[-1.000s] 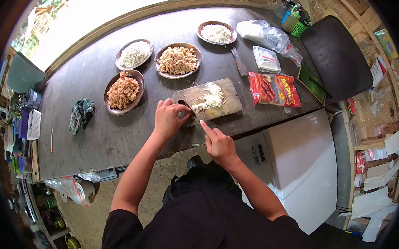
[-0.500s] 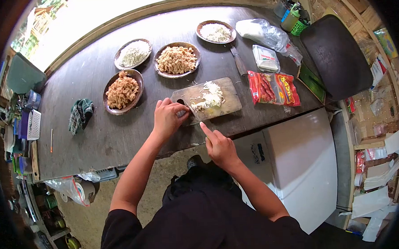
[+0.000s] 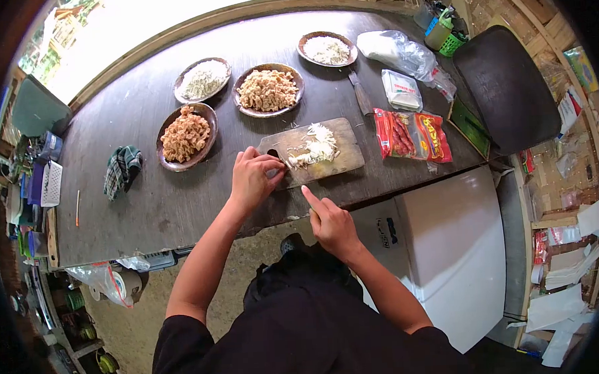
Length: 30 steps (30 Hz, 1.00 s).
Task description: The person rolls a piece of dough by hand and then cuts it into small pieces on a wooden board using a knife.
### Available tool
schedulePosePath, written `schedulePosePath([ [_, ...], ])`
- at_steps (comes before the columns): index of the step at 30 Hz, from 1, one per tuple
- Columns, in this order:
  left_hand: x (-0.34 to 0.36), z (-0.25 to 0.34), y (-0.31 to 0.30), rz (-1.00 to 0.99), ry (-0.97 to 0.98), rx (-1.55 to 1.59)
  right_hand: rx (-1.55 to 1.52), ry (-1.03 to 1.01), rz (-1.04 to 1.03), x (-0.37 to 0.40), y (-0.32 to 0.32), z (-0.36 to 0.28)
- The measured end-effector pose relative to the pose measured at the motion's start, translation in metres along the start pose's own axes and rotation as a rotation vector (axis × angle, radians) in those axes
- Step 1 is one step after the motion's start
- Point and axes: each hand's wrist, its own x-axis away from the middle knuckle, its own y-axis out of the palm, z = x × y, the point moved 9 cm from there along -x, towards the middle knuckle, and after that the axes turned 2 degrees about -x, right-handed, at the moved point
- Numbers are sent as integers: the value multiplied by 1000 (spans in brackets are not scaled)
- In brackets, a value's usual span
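Note:
A wooden cutting board [image 3: 349, 159] lies near the table's front edge with a heap of thin pale shreds [image 3: 321, 144] on it. My left hand [image 3: 251, 181] is at the board's left end, fingers pinched together over something small that I cannot make out. My right hand [image 3: 335, 231] is closed around a knife, its index finger stretched along the back. The knife's thin blade [image 3: 296, 176] points up and left toward my left fingertips; most of the handle is hidden in my palm.
Behind the board stand a plate of light brown crumbly pieces [image 3: 267, 91], a darker brown plateful [image 3: 185, 136], and two plates of whitish shreds [image 3: 202, 80] [image 3: 327, 51]. A cleaver-like tool [image 3: 360, 94], red packets [image 3: 412, 136] and a checked cloth [image 3: 122, 171] lie on the table [image 3: 114, 225].
The view has shifted very slightly. Both hands stay almost in the same place at the board, with the knife still in my right hand.

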Motion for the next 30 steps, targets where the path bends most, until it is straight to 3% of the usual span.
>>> schedulePosePath([
  [13, -1, 5, -7, 40, -39, 20, 7, 54, -8, -7, -9, 17],
  [17, -5, -2, 0, -35, -87, 36, -12, 77, 7, -8, -19, 29],
  [21, -11, -5, 4, -116, -113, 54, -98, 50, 128, -13, -39, 34],
  [26, -14, 0, 3, -80, -66, 80, -209, -18, 271, -12, -61, 32],
  [30, -19, 4, 7, -126, -100, 170, -233, -44, 226, -8, -58, 22],
])
